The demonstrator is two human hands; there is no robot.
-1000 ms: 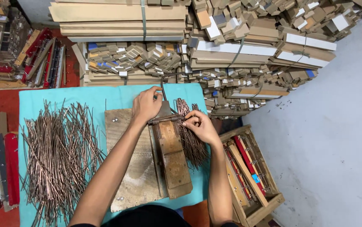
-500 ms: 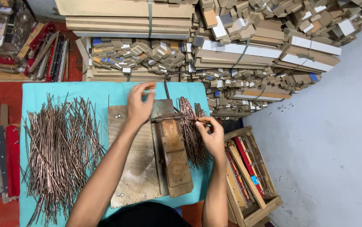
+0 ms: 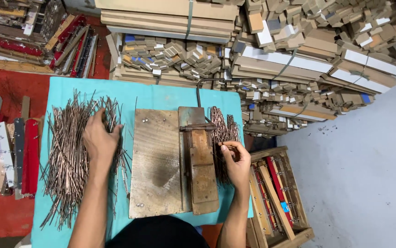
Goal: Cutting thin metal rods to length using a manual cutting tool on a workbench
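Left hand [image 3: 97,140] is down on the big rod pile [image 3: 69,160] left of the board [image 3: 154,160], fingers curled into the rods. Right hand [image 3: 235,160] pinches one bent rod [image 3: 227,144] over the smaller pile [image 3: 223,131] beside the press [image 3: 200,160].

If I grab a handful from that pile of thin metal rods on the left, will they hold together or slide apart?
Under the left hand, the rods lie loose and crisscrossed, so they would probably snag. Thin and smooth-looking, some likely slip out.
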